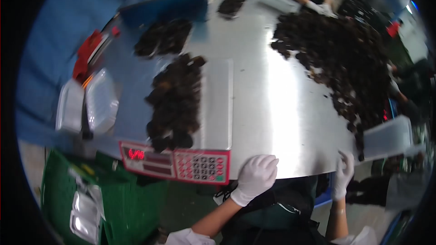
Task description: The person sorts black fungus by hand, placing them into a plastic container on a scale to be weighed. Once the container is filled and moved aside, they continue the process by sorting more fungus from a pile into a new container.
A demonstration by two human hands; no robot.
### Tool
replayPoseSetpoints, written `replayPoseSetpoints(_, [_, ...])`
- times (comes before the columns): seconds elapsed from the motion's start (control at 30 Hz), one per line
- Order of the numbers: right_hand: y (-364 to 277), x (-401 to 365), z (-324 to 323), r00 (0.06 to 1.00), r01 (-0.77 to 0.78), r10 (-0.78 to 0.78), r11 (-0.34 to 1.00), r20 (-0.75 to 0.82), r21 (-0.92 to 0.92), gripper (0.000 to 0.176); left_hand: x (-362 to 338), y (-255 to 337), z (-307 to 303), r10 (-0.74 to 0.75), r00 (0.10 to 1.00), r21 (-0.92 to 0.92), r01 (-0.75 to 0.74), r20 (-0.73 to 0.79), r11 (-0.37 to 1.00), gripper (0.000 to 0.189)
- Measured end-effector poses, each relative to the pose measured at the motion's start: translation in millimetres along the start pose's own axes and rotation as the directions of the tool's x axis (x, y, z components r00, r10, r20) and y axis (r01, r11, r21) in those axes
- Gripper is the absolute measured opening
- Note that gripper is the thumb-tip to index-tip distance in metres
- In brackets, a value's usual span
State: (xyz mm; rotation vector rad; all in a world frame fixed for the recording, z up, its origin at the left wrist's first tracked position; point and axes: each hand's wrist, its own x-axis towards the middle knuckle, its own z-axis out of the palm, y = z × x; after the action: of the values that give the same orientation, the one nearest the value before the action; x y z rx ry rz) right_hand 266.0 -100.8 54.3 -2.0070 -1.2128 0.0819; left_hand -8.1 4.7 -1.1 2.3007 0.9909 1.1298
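Observation:
Both my hands wear white gloves at the front edge of a metal table (254, 109). My left hand (258, 177) is closed, its fingers curled over the edge just right of the scale; the inside of the palm is hidden. Farther right, my right hand (344, 174) is by the edge, fingers bent but apart, with nothing seen between them. The scale (217, 109) has a pink-rimmed keypad and a lit red display. A heap of dark brown, rounded pieces (175, 102) lies on it; their kind is blurred.
A large dark pile (340, 59) covers the table's right side. Filled trays (163, 38) sit behind the scale. Plastic trays (102, 100) stand left; a translucent container (388, 138) is at right. Below is a green crate (63, 177). A co-worker's gloved hands (321, 8) are across the table.

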Motion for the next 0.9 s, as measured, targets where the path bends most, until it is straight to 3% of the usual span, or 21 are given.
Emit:
replayPoseSetpoints(0.1, [-47,36,31,0.952,0.228,-0.258,0.957,0.167,0.178,0.031,2,3,-2,0.014,1.000,-0.018,-0.014,0.000,1.000,0.019])
replayPoseSetpoints(0.17, [-80,51,50,0.898,0.176,-0.287,0.929,0.334,0.326,0.029,2,5,-8,-0.032,0.999,-0.158,0.027,-0.025,0.987,0.019])
replayPoseSetpoints(0.2, [-91,60,60,0.834,0.200,-0.387,0.876,0.393,0.439,0.030,1,10,-18,-0.015,0.999,-0.157,0.010,-0.030,0.987,0.019])
replayPoseSetpoints(0.27, [-107,69,86,0.721,0.343,-0.546,0.817,0.428,0.464,0.032,4,23,-51,-0.018,0.991,-0.148,-0.002,-0.136,0.989,0.018])
replayPoseSetpoints(0.3, [-120,75,93,0.655,0.437,-0.631,0.765,0.416,0.472,0.031,6,29,-73,0.025,0.985,-0.094,-0.042,-0.169,0.995,0.019])
replayPoseSetpoints(0.4, [-148,82,118,0.579,0.501,-0.714,0.692,0.394,0.520,0.031,4,18,-137,0.153,0.935,0.187,-0.095,-0.321,0.978,0.028])
replayPoseSetpoints(0.47, [-163,89,130,0.545,0.500,-0.738,0.667,0.398,0.552,0.030,19,-2,-180,0.149,0.882,0.376,0.034,-0.448,0.926,0.031])
replayPoseSetpoints(0.5, [-172,93,135,0.540,0.489,-0.756,0.639,0.370,0.593,0.029,30,-11,-201,0.068,0.879,0.436,0.167,-0.472,0.884,0.032])
replayPoseSetpoints(0.53, [-181,95,140,0.530,0.473,-0.775,0.607,0.345,0.638,0.027,40,-18,-220,-0.151,0.838,0.205,0.297,-0.525,0.933,0.030])
replayPoseSetpoints(0.67, [-204,96,136,0.456,0.547,-0.833,0.540,0.314,0.640,0.028,92,-65,-267,-0.260,0.875,0.129,0.338,-0.409,0.932,0.029])
replayPoseSetpoints(0.73, [-200,94,137,0.484,0.536,-0.820,0.554,0.306,0.637,0.030,113,-83,-267,-0.206,0.930,0.199,0.273,-0.304,0.941,0.032])
replayPoseSetpoints(0.87, [-180,92,129,0.515,0.478,-0.733,0.676,0.445,0.561,0.032,129,-101,-258,-0.254,0.954,0.134,0.275,-0.157,0.952,0.041])
replayPoseSetpoints(0.9, [-174,93,128,0.508,0.480,-0.734,0.675,0.450,0.560,0.032,131,-98,-260,-0.334,0.939,0.153,0.343,-0.084,0.927,0.042])
